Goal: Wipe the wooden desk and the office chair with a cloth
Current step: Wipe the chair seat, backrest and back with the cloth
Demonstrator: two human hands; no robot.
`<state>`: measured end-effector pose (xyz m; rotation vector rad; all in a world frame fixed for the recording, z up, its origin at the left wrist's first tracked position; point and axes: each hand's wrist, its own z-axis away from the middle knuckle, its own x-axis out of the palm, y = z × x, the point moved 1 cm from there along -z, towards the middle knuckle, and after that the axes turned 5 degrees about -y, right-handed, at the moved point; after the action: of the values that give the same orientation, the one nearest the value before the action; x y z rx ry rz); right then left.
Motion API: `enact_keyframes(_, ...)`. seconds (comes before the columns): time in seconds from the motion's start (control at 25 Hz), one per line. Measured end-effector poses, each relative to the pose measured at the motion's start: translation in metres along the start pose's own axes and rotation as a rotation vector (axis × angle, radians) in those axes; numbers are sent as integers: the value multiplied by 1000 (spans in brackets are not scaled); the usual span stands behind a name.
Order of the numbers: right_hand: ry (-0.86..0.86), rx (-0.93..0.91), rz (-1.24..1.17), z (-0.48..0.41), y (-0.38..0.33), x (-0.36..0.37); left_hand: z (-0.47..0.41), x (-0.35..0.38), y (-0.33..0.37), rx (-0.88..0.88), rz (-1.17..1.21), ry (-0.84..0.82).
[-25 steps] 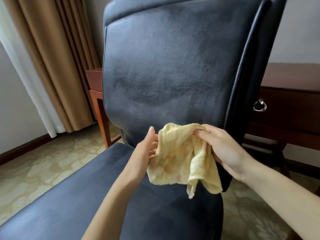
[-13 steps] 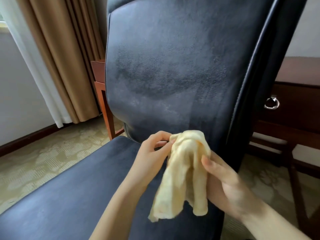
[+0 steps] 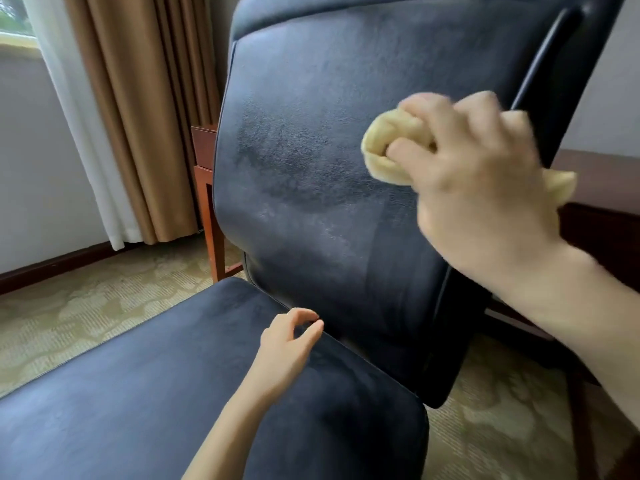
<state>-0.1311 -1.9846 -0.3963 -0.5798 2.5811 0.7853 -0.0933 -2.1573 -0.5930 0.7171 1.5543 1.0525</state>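
- A brown curtain (image 3: 138, 116) hangs on the left, and a patterned carpet (image 3: 86, 323) covers the floor below it.
- The left hand (image 3: 287, 344) is low over the seat of the office chair (image 3: 311, 220), near the crack where the seat meets the back. Its fingers are loosely bent and hold nothing.
- The yellow cloth (image 3: 388, 147) is bunched up against the upper right part of the chair's back.
- The right hand (image 3: 478, 188) looks blurry. Its fingers curl tight round the cloth, and one end pokes out past the hand on the right.
- The wooden desk (image 3: 613, 174) stands behind the chair.
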Motion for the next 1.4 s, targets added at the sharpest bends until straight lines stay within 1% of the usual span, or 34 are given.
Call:
enact_keyframes(0.08, -297, -41, 135, -11, -8, 21, -2, 5, -15, -72, -167, 8)
enact_keyframes(0.12, -401, -70, 145, -11, -13, 33, -2, 8, -23, -105, -238, -8)
enact_keyframes(0.16, -463, -103, 146, -9, -16, 43, -1, 10, -30, -131, -284, -31)
enact_keyframes(0.24, -498, -156, 160, 1, -21, 56, 0, 15, -43, -170, -345, -70)
enact_keyframes(0.32, -433, -209, 252, 10, -26, 61, 1, 18, -53, -210, -419, -91)
enact_keyframes(0.4, -341, -307, 301, 23, -36, 67, 3, 23, -60, -237, -537, -117)
enact_keyframes(0.52, -289, -539, 209, 53, -48, 76, 6, 30, -68, -224, -720, -159)
enact_keyframes(0.6, -256, -603, 88, 67, -47, 75, 7, 31, -72, -205, -805, -206)
enact_keyframes(0.72, -231, -624, -3, 68, -36, 73, 9, 29, -75, -197, -863, -282)
enact_keyframes(0.88, -251, -693, 131, 56, -32, 73, 14, 26, -77, -170, -888, -259)
enact_keyframes(1.0, -267, -628, 239, 21, -32, 72, 18, 20, -80, -134, -937, -249)
enact_keyframes(1.16, -205, -462, 335, -46, -33, 78, 20, 18, -82, -113, -974, -260)
enact_keyframes(1.2, -197, -451, 336, -57, -36, 86, 22, 18, -82, -112, -979, -256)
enact_keyframes(1.28, -265, -439, 312, -63, -49, 99, 23, 20, -83, -115, -990, -246)
enact_keyframes(1.32, -300, -461, 289, -57, -56, 103, 24, 21, -84, -115, -1000, -239)
enact_keyframes(1.4, -340, -580, 244, -26, -70, 108, 24, 21, -83, -118, -1015, -232)
